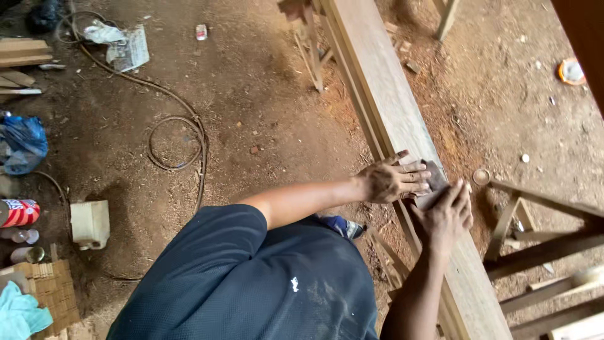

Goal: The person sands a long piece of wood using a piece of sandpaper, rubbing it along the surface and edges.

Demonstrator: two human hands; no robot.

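A person in a dark blue shirt (251, 283) leans over a long wooden plank (390, 107) that rests up off the ground on wooden stands (541, 245), so it sits high enough to reach. Both hands press on a small dark sanding block (434, 184) that lies flat on top of the plank. The left hand (393, 179) lies on the block's near side with its fingers (415, 177) stretched out almost straight and close together, pushing down instead of gripping. The right hand (448, 214) covers the lower end of the block with bent fingers, and I cannot tell how tightly it holds. Two hands on one small block probably help keep it flat and firm against the wood. The dirt floor (251, 107) is covered in sawdust. A hose (182, 119) curls across it, and a white plastic jug (90, 223) and a blue bag (24, 143) sit well away on the left.
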